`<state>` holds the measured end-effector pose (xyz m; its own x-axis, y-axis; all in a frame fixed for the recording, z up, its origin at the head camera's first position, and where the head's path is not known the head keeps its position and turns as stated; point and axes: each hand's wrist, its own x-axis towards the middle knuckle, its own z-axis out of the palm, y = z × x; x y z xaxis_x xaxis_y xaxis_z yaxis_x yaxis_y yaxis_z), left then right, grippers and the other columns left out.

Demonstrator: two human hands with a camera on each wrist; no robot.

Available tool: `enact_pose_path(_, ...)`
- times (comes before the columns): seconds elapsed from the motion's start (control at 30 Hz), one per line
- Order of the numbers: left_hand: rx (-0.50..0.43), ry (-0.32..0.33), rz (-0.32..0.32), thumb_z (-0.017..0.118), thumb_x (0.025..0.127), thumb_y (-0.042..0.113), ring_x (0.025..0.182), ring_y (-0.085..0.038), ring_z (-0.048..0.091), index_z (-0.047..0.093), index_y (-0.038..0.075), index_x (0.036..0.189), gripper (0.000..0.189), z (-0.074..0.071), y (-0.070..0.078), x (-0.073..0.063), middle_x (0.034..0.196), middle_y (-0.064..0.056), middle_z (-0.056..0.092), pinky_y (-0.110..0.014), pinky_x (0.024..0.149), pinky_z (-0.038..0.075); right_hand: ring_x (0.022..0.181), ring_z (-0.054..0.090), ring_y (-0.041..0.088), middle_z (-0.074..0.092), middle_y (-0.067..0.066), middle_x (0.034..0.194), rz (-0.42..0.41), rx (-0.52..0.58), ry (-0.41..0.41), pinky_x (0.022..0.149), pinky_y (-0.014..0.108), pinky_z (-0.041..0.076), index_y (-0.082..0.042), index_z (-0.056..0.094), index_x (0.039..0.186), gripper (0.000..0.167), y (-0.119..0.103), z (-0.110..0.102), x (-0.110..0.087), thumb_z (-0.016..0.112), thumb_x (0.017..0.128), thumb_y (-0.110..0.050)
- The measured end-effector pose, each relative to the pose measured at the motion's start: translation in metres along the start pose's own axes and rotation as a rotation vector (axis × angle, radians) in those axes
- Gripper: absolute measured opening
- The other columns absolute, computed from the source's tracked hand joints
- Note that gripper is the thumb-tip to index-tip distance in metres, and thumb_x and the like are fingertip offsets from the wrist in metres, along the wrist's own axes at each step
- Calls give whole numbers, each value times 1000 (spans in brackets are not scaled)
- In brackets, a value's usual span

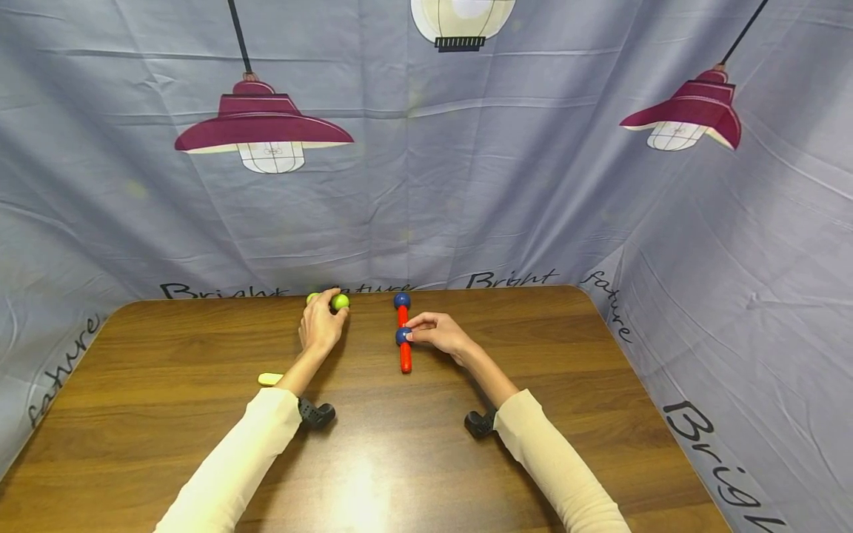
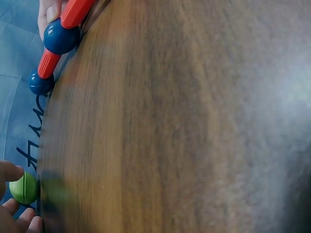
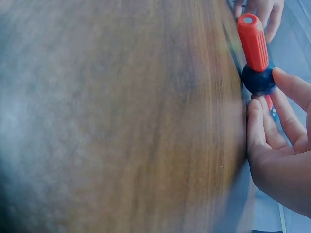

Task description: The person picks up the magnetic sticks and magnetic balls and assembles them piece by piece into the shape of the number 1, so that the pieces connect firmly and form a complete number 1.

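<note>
Near the table's far edge, my left hand (image 1: 321, 323) curls its thumb and fingers round a green ball (image 1: 340, 302). The left wrist view shows this green ball (image 2: 23, 188) between the fingertips. A second green ball (image 1: 312, 297) sits just left of it, partly hidden by the hand. My right hand (image 1: 437, 333) pinches a blue ball (image 1: 403, 336) between thumb and fingers. This ball joins two red rods in a line, one red rod (image 1: 406, 357) pointing toward me. Another blue ball (image 1: 402, 300) caps the far end. In the right wrist view the near rod (image 3: 253, 43) shows its grey tip.
A yellow rod (image 1: 269, 379) lies beside my left forearm, partly covered by it. The wooden table (image 1: 200, 444) meets a grey-blue printed curtain (image 1: 426, 185) at its back edge. Each wrist wears a black camera mount (image 1: 316, 414).
</note>
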<state>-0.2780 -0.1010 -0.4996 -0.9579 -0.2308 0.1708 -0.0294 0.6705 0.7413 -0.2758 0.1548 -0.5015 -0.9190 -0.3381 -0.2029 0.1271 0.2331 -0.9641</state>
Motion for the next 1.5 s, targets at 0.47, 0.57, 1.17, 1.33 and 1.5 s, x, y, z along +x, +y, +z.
enact_pose_path(0.47,56,-7,-13,69,93,16,113,-43,59,63,15,133,40,3,0,4,138,-9,57,-61,82,50,87,65,16,71,6,93,-1,-10,2,80,25,53,1,70,110,26,0,0,0,76,86,-5)
enact_pose_path(0.57,65,-8,-10,69,93,16,111,-43,60,64,15,131,39,2,0,4,137,-9,58,-61,81,51,87,65,16,71,6,94,0,-6,4,81,26,53,2,70,110,26,-1,0,0,76,85,-4)
enact_pose_path(1.17,-72,-90,44,73,89,9,107,-37,62,65,2,126,39,5,7,-17,118,-21,63,-50,88,51,88,65,16,71,6,94,5,-11,5,84,28,54,1,71,110,27,0,-1,0,77,85,-7)
enact_pose_path(1.33,-146,-115,60,74,88,5,103,-35,65,65,-3,123,37,8,13,-27,114,-23,63,-46,89,53,88,65,17,71,6,94,19,-13,-2,84,29,54,0,70,111,27,-2,-1,-1,77,86,-7)
enact_pose_path(1.5,-187,-141,78,76,86,4,102,-35,66,66,-5,121,37,8,20,-38,113,-25,64,-44,89,55,88,65,17,71,6,95,27,-25,1,83,29,53,-1,71,111,26,-2,-1,-1,77,86,-8)
